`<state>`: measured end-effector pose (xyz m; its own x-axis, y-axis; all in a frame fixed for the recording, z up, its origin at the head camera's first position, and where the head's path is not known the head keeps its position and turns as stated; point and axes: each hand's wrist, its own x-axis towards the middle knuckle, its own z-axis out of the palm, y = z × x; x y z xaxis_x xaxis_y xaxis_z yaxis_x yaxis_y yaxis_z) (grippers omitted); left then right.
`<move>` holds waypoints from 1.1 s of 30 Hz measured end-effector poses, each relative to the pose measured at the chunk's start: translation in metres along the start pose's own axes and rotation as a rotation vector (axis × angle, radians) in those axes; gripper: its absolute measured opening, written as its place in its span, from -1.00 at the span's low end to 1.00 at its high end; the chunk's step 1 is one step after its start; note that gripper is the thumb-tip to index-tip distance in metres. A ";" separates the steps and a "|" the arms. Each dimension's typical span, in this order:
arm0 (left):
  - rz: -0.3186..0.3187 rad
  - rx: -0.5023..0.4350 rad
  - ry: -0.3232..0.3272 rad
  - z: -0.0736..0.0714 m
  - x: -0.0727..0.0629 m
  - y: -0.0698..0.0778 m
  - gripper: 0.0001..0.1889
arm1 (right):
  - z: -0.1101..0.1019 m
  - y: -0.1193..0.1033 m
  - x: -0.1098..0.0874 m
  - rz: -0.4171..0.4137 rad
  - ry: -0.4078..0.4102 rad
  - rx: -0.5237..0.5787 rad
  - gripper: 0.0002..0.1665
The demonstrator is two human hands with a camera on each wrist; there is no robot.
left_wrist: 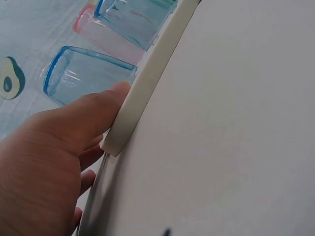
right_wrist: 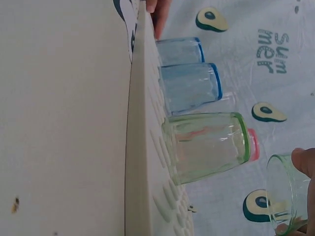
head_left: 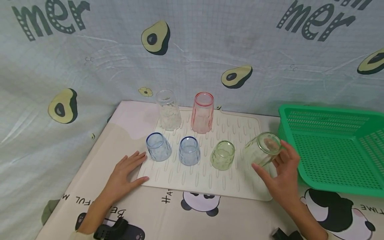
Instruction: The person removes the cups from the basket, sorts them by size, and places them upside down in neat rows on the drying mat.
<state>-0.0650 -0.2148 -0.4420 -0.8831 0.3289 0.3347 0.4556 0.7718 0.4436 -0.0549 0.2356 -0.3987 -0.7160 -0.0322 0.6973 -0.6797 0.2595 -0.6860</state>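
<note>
My right hand (head_left: 283,175) grips a pale green glass (head_left: 255,151) between thumb and fingers, tilted above the right end of a white ribbed draining board (head_left: 180,180). In the right wrist view this glass (right_wrist: 279,184) is apart from the board. My left hand (head_left: 123,176) rests at the board's left front corner, fingers stretched out and thumb on its edge. Nearest to it stands a blue glass (head_left: 159,148), with a second blue glass (head_left: 189,151) and a short green glass (head_left: 222,156) further right. Behind them stand a tall clear glass (head_left: 170,115) and a tall pink glass (head_left: 202,116).
A green plastic basket (head_left: 339,188) stands right of the board, close to my right hand. The table has a printed cloth (head_left: 240,220) with panda figures. Behind the board hangs a pale sheet (head_left: 195,60) with avocado prints.
</note>
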 end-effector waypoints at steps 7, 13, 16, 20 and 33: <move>-0.007 -0.008 -0.001 0.001 0.001 -0.002 -0.28 | 0.001 0.007 0.001 0.028 -0.022 -0.094 0.08; -0.006 -0.011 -0.002 0.001 0.001 -0.002 -0.28 | 0.005 0.000 0.004 0.039 -0.038 -0.123 0.08; -0.007 -0.017 -0.002 0.001 0.001 -0.002 -0.28 | 0.005 0.005 0.002 0.037 -0.043 -0.126 0.08; -0.006 -0.023 -0.002 0.001 0.001 -0.002 -0.29 | 0.001 0.019 -0.004 0.047 -0.047 -0.139 0.12; -0.016 -0.032 -0.006 0.001 0.001 -0.001 -0.29 | 0.000 0.029 -0.007 0.084 -0.054 -0.148 0.25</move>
<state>-0.0662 -0.2144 -0.4431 -0.8911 0.3197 0.3220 0.4443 0.7591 0.4758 -0.0690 0.2435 -0.4235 -0.7795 -0.0556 0.6240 -0.5894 0.4027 -0.7003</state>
